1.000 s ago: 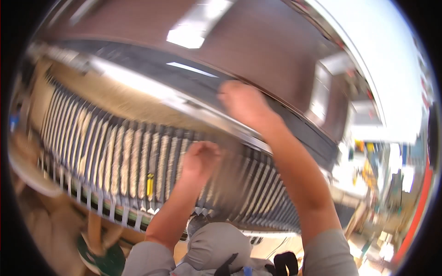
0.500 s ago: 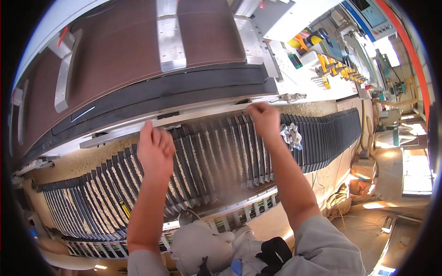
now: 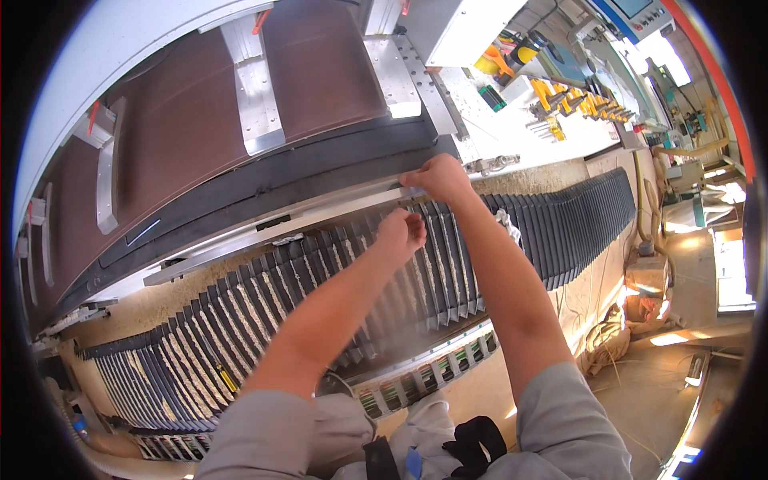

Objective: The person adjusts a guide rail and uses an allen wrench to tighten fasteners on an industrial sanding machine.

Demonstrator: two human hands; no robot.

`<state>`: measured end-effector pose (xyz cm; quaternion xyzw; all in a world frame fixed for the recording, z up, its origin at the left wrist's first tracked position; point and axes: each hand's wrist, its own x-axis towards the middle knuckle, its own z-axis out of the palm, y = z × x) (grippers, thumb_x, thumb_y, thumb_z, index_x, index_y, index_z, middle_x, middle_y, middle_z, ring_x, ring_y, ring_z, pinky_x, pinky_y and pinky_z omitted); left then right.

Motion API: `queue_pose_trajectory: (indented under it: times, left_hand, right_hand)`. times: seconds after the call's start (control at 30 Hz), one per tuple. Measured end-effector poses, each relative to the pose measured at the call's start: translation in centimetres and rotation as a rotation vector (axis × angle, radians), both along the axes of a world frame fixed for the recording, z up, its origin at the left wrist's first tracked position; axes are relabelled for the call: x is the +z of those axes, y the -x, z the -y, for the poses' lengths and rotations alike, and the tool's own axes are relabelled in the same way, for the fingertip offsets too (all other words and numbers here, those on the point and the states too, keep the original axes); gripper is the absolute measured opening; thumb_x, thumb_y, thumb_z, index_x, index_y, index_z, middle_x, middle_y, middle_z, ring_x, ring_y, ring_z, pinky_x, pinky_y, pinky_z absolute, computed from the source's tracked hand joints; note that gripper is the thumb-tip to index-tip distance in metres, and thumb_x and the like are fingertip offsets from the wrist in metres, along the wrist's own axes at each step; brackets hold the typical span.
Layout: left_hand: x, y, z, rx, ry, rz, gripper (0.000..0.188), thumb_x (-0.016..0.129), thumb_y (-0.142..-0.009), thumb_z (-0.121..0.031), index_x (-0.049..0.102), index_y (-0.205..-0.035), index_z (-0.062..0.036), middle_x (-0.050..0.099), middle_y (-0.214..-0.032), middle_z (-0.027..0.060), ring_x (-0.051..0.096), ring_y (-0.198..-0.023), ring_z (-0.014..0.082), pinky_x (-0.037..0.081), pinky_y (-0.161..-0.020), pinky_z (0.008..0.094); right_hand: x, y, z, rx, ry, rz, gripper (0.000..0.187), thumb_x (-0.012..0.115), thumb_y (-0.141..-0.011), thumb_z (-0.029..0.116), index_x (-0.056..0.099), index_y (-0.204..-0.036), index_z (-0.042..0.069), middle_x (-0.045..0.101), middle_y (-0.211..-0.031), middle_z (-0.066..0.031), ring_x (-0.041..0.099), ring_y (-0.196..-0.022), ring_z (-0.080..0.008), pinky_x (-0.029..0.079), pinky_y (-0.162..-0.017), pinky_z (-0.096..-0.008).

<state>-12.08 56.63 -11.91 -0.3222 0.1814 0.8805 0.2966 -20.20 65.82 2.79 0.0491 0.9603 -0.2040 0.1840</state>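
My right hand (image 3: 442,180) is closed at the right end of a long pale metal strip (image 3: 336,211), along the front edge of a machine. My left hand (image 3: 402,237), fingers curled, hovers just below and to the left of it; whatever it may hold is hidden. Both forearms reach over a black pleated bellows cover (image 3: 268,294), whose folds hold pale dust or shavings. Close to my right forearm, a crumpled white rag (image 3: 507,226) lies on the bellows, partly covered by the arm.
A brown machine bed (image 3: 184,112) with metal brackets stretches beyond the strip. Yellow-handled tools (image 3: 576,100) stand on a white surface at the far right. Below the bellows runs a slotted cable chain (image 3: 432,372). A small yellow-and-black tool (image 3: 227,378) lies among the left folds.
My left hand has swung right, from the strip's left part to near my right hand. My right hand has shifted slightly left and up in view, and the whole view has moved.
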Motion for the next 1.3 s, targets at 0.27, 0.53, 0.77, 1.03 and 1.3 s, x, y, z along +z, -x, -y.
queue_pose_trajectory:
  times: [0.27,0.53,0.77,1.03,1.3]
  left_hand:
    - [-3.3,2.9,-6.8,0.489,-0.643,-0.003,0.03,0.034,-0.102,-0.017,0.056,-0.106,0.003,0.066,-0.103,0.0132,0.064,-0.103,0.0281,0.055,-0.092,0.0457]
    - [-3.6,2.7,-7.1,0.477,-0.728,-0.04,0.025,0.038,-0.1,-0.01,0.055,-0.111,0.0054,0.064,-0.105,0.0167,0.065,-0.102,0.0324,0.057,-0.093,0.0472]
    - [-3.9,2.4,-7.8,0.501,-0.663,-0.006,0.025,0.042,-0.098,-0.014,0.056,-0.106,0.0058,0.064,-0.1,0.0179,0.066,-0.095,0.0314,0.06,-0.082,0.0453]
    - [3.9,-2.8,-11.5,0.213,0.514,-0.715,0.027,0.054,-0.096,-0.025,0.065,-0.092,-0.0007,0.066,-0.085,0.0087,0.064,-0.077,0.022,0.052,-0.071,0.0352]
    - [10.2,1.7,-6.0,0.446,1.35,-1.632,0.015,0.06,-0.091,-0.019,0.065,-0.09,-0.0044,0.065,-0.083,0.0133,0.062,-0.075,0.0312,0.05,-0.07,0.0423]
  right_hand:
    - [-1.1,0.9,-0.2,-0.007,-0.053,0.054,0.043,0.082,-0.065,0.041,0.074,-0.078,0.001,0.072,-0.082,-0.0164,0.07,-0.082,-0.0312,0.055,-0.071,-0.0391]
    - [1.2,1.4,-4.9,-0.071,-0.312,-0.093,0.028,0.074,-0.067,0.024,0.076,-0.086,0.004,0.072,-0.08,-0.0164,0.071,-0.079,-0.0303,0.056,-0.076,-0.039]
    - [-1.3,-4.9,-10.4,-0.21,0.163,-0.153,0.026,0.066,-0.073,0.024,0.072,-0.079,-0.001,0.066,-0.066,-0.0165,0.068,-0.065,-0.0209,0.053,-0.063,-0.0352]
    - [-12.1,-11.3,-10.8,-1.114,1.621,-0.01,0.041,0.04,-0.103,0.034,0.06,-0.113,0.0,0.064,-0.109,-0.014,0.06,-0.105,-0.0301,0.049,-0.092,-0.0443]
    - [-8.9,-7.2,-10.9,-0.901,1.821,-0.082,0.03,0.039,-0.101,0.017,0.055,-0.115,-0.004,0.062,-0.109,-0.0161,0.061,-0.099,-0.0258,0.054,-0.087,-0.0383]
